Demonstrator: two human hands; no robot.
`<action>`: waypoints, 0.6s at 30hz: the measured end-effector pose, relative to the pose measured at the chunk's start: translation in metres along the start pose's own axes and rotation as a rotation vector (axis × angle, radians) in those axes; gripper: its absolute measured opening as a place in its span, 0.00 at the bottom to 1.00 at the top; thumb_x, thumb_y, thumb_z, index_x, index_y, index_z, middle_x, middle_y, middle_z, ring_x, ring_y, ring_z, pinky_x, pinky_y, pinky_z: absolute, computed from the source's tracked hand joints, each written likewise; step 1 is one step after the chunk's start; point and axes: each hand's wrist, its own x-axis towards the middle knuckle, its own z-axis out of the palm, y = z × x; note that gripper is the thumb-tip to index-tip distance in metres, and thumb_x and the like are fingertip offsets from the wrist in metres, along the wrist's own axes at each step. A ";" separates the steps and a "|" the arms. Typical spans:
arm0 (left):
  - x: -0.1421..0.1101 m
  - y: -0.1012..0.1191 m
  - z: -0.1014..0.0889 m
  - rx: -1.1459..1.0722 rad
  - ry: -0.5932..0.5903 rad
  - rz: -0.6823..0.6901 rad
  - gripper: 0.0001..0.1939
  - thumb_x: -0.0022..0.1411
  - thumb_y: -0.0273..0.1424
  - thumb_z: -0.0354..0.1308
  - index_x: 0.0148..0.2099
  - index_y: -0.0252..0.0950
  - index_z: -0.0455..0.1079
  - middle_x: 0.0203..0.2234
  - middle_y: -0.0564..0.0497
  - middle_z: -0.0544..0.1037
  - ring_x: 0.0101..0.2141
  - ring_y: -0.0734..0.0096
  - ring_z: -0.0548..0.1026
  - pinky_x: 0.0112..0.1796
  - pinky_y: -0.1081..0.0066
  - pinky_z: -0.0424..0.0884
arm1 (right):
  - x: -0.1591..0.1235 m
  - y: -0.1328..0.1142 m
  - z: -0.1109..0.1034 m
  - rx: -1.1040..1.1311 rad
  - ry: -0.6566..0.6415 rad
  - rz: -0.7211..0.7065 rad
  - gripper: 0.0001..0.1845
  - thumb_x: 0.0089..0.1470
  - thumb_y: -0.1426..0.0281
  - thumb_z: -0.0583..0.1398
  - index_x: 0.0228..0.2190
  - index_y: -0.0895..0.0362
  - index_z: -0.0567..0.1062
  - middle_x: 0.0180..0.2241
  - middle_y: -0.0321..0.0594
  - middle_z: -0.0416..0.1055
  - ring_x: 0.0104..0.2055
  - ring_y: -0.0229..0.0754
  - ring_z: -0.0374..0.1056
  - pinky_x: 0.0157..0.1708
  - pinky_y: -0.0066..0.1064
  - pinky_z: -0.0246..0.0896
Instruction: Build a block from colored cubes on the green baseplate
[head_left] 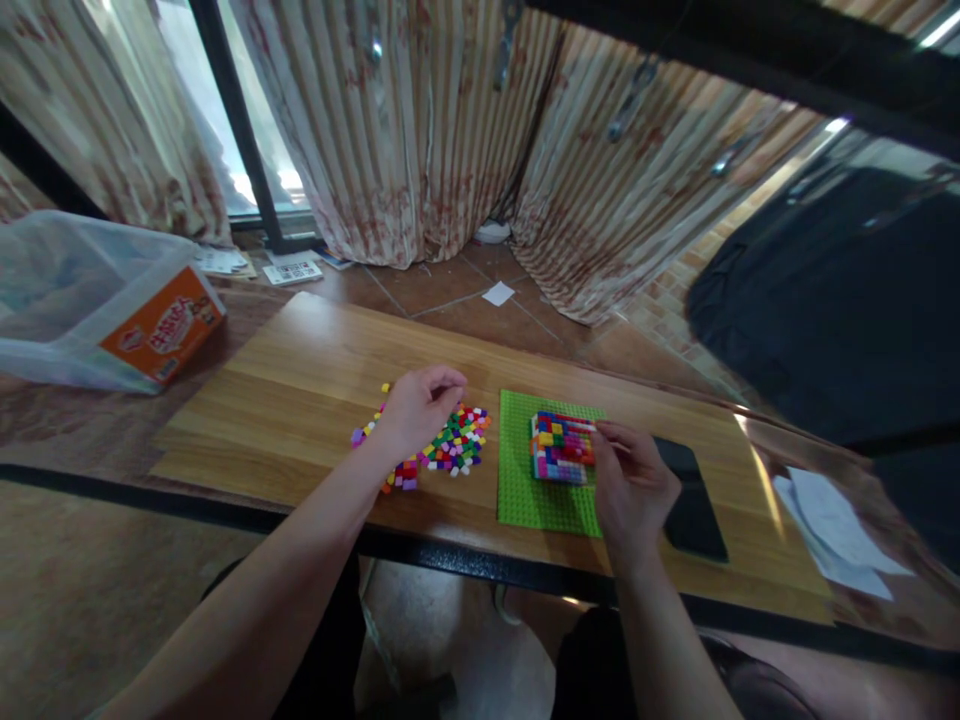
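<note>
My left hand (420,405) hovers over a loose pile of small coloured toy bricks (456,440). Its thumb and fingers are pinched together, and whatever is between them is too small to make out. A multicoloured block built of bricks (559,447) stands on a green studded baseplate (517,500). At the block's right edge is my right hand (634,480), with thumb and fingertips closed over its upper right side. What those fingertips hold is hidden. More loose bricks lie partly under my left wrist.
A dark phone or tablet (690,500) lies right of the baseplate on the wooden board (262,400). White papers (840,530) are at the far right. A clear plastic bin (82,300) with an orange label stands at the left. Curtains (420,130) hang behind.
</note>
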 end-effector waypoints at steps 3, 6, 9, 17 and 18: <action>0.000 -0.001 0.000 0.006 -0.002 -0.001 0.06 0.58 0.27 0.54 0.35 0.34 0.72 0.30 0.49 0.79 0.32 0.70 0.76 0.35 0.69 0.73 | -0.010 -0.016 0.012 -0.059 -0.189 -0.112 0.08 0.55 0.67 0.59 0.35 0.54 0.78 0.38 0.42 0.75 0.41 0.42 0.71 0.41 0.38 0.67; 0.000 -0.002 0.000 0.017 -0.007 0.007 0.06 0.58 0.27 0.54 0.36 0.34 0.72 0.30 0.49 0.79 0.32 0.70 0.76 0.35 0.69 0.73 | -0.020 -0.025 0.025 -0.110 -0.373 -0.196 0.09 0.57 0.70 0.57 0.36 0.53 0.78 0.39 0.42 0.75 0.44 0.43 0.70 0.47 0.40 0.66; 0.000 -0.004 0.001 0.041 0.000 0.028 0.06 0.58 0.27 0.54 0.35 0.34 0.72 0.29 0.49 0.79 0.32 0.70 0.76 0.35 0.70 0.73 | -0.027 -0.027 0.038 -0.154 -0.497 -0.257 0.11 0.58 0.70 0.55 0.38 0.53 0.78 0.40 0.43 0.74 0.44 0.44 0.69 0.48 0.42 0.65; -0.002 -0.003 -0.002 0.070 -0.007 0.034 0.06 0.59 0.27 0.54 0.35 0.34 0.72 0.29 0.50 0.79 0.32 0.70 0.76 0.36 0.70 0.72 | -0.031 -0.021 0.062 -0.330 -0.670 -0.269 0.14 0.59 0.71 0.53 0.40 0.55 0.78 0.42 0.46 0.73 0.46 0.48 0.66 0.47 0.42 0.63; -0.002 -0.003 -0.002 0.075 -0.004 0.033 0.06 0.59 0.27 0.54 0.35 0.34 0.72 0.29 0.50 0.79 0.32 0.70 0.76 0.36 0.70 0.72 | -0.031 -0.020 0.063 -0.352 -0.682 -0.275 0.14 0.59 0.71 0.53 0.40 0.55 0.78 0.42 0.46 0.73 0.46 0.48 0.66 0.47 0.42 0.62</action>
